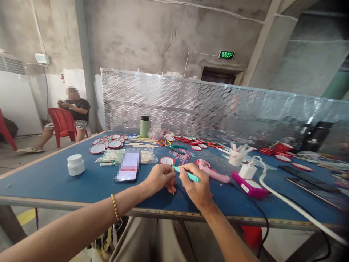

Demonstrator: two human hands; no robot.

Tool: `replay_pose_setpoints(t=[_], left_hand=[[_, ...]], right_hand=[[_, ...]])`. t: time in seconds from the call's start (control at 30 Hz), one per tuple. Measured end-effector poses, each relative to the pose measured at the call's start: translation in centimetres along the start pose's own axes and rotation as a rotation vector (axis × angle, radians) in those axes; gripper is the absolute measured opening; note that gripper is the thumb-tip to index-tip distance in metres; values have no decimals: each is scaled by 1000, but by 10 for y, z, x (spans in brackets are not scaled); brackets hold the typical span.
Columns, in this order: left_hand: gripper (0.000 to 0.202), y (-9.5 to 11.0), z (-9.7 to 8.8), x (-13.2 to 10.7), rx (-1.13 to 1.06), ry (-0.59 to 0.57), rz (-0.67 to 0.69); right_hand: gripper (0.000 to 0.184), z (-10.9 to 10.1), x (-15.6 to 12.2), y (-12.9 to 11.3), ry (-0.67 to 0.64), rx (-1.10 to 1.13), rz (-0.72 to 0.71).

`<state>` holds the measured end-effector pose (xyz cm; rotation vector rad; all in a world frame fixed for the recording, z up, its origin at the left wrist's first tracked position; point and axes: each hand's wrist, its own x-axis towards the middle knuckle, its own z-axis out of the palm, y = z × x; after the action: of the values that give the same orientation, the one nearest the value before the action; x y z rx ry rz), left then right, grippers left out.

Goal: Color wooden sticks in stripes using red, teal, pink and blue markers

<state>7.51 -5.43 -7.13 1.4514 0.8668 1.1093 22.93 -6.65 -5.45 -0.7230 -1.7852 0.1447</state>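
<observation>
My right hand grips a teal pen, its tip pointing left toward my left hand. Closed in a pinch, my left hand holds something small and thin against the blue table; I cannot make out what it is. A gold bead bracelet circles my left wrist. Both hands rest near the table's front edge, almost touching. A small round red-rimmed mirror lies just beyond them.
A phone and a white jar lie to the left. Several red-rimmed mirrors, a green bottle, a pink tool, a magenta box with a white charger and cup crowd the table. A person sits on a red chair at the far left.
</observation>
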Motion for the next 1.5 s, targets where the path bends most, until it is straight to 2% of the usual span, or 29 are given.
replay_pose_setpoints(t=[0.33, 0.87, 1.5], left_hand=[[35, 0, 0, 0, -2, -6, 0], [35, 0, 0, 0, -8, -4, -4], [31, 0, 0, 0, -2, 0, 3]], right_hand=[[18, 0, 1, 0, 6, -13, -6], [22, -2, 0, -1, 39, -17, 17], [18, 0, 0, 2, 24, -28, -25]])
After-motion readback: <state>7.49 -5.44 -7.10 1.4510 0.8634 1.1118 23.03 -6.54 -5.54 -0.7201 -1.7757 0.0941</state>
